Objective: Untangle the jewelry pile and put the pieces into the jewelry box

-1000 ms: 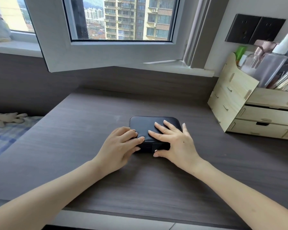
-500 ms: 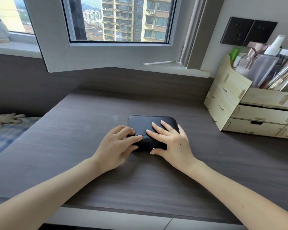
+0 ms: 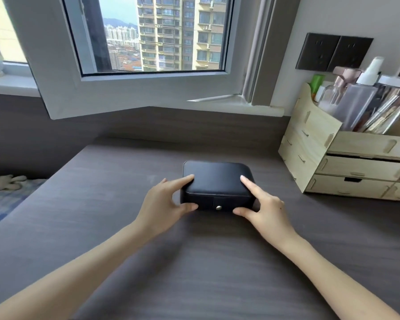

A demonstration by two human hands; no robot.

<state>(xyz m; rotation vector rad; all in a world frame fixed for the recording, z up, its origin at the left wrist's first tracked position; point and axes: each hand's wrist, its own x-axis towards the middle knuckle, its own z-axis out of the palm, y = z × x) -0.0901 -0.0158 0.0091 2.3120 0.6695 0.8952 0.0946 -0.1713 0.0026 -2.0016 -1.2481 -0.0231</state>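
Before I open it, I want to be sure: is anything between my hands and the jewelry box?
Nothing visible. The left hand and right hand already touch the closed jewelry box at its front corners. The snap clasp sits uncovered between the thumbs, and the desk around it is bare.

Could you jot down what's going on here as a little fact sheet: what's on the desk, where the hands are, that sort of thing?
surface: grey wood-grain desk under a window
main item: black jewelry box, lid closed, snap button at its front
left hand: grips the box's left side, thumb at the front
right hand: grips the box's right side, thumb at the front
jewelry: none in view
at right: pale wooden drawer organizer holding bottles
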